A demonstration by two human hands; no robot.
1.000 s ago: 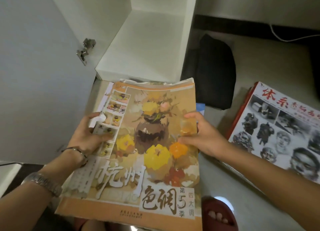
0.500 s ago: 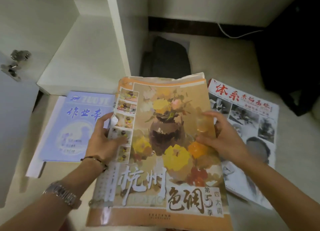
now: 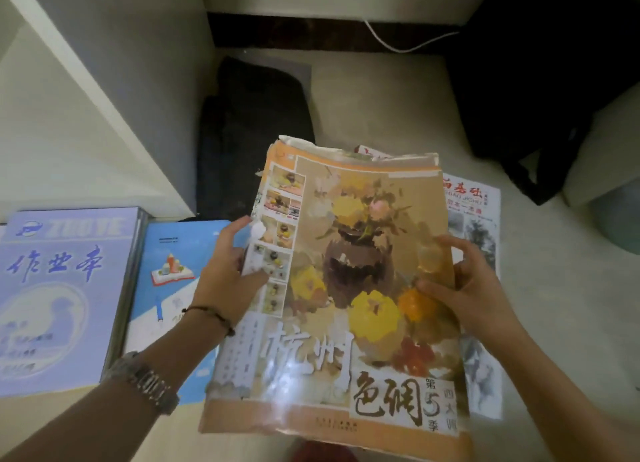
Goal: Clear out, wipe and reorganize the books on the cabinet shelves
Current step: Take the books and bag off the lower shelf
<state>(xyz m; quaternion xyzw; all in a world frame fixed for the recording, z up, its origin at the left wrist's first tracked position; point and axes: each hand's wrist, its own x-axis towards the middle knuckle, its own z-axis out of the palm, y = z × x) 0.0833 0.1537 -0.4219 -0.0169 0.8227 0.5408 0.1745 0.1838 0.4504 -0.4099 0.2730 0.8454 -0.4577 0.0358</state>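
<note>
Both hands, left (image 3: 227,281) and right (image 3: 474,288), grip the flower-cover book's (image 3: 353,288) opposite edges.

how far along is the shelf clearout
Done: the visible cabinet shelf is bare, and a purple notebook, a blue book and a sketch book lie on the floor. In hand: left hand and right hand hold the flower-painting book. Left: reshelving; wiping can't be judged.

Left hand (image 3: 225,281) and right hand (image 3: 467,288) grip a large orange flower-painting book (image 3: 346,288) above a black-and-white sketch book (image 3: 481,219).
</note>
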